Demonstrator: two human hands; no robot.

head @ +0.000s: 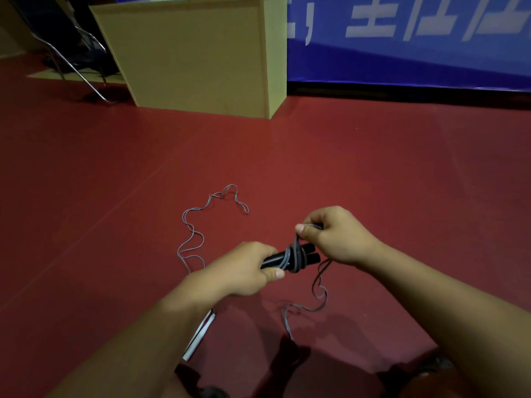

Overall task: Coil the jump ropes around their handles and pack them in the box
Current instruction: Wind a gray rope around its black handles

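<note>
Glossy black plastic handles [290, 258], thin grey cord [192, 234], matt red floor [115, 182].

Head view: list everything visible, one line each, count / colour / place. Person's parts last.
jump rope handles: two, black, side by side, held above the floor at centre
rope cord: one, grey, a few turns around the handles, the rest trailing loose on the floor to the left and below right
white object: one, white with a dark edge, on the floor beside the left forearm; what it is cannot be told
cabinet: one, pale yellow-green, standing on the floor at the back
chair frame: one, metal, back left beside the cabinet
banner: one, blue with white characters, along the back right
floor: red
left hand: grips the handles
right hand: pinches the cord above the handles
</note>
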